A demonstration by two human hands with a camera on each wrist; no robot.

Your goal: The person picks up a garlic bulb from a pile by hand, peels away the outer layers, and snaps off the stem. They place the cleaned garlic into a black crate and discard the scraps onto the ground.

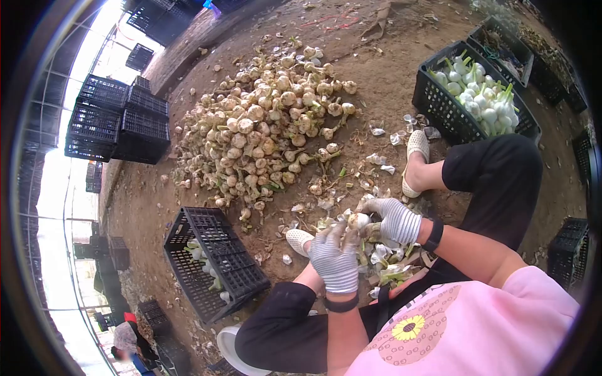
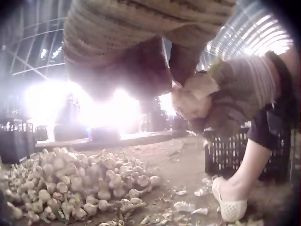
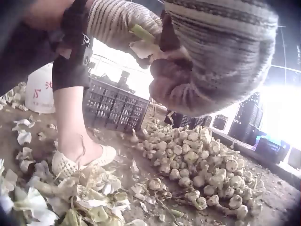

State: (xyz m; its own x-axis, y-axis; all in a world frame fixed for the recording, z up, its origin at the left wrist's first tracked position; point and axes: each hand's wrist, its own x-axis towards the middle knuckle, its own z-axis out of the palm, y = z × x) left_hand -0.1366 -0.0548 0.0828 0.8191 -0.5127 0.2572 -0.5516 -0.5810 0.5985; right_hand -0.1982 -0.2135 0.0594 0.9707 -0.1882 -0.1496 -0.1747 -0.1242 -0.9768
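Over on the far left of the head view, black plastic crates [image 1: 94,122] are stacked up, and lower down there's another person [image 1: 128,341] near more crates. Moving right, a black crate [image 1: 216,266] sits on the dirt with some white, green-stemmed bulbs showing inside it. Just past that is a big heap of garlic [image 1: 263,125], roots and dry stalks still on, spread right over the bare soil [image 1: 382,75].

Next come the hands, both in striped knit gloves with a dark band at each wrist. The left hand [image 1: 337,258] has its fingers and thumb clamped on one side of a garlic bulb [image 1: 359,221], which is up off the ground between the two hands, in front of the body. The right hand [image 1: 396,221] pinches the same bulb from the other side. In the right wrist view a bit of green stem [image 3: 142,33] pokes out between the gloves.

Loose white peelings [image 1: 381,254] lie below the hands and around the pale, holey shoes [image 1: 417,150]. Upper right, beyond the bent knee, a black crate [image 1: 433,94] is loaded with clean white bulbs [image 1: 483,100], green stubs on them.
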